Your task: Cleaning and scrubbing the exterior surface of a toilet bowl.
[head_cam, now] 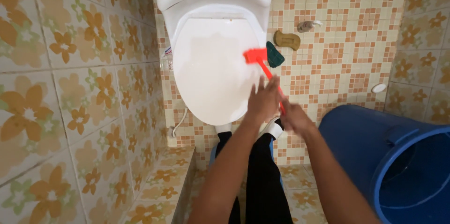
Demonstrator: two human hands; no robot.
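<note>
Red brush over closed toilet lid.
Right hand (294, 117) gripped the red brush (256, 57) handle; left hand (264, 98) spread flat beside it, near the toilet lid (211, 69) edge; blue bin (375, 144) crowded the right.

The tiled floor (347, 50) is carrying everything I am standing among. The toilet (213, 60) is resting on it, its base by my feet. A tan sponge (287, 40) is lying on the tiles just right of the bowl, with a dark green pad (275, 57) lying near it. A small white cap (378, 88) is sitting farther right. The blue barrel (375, 144) is standing at my right.
</note>
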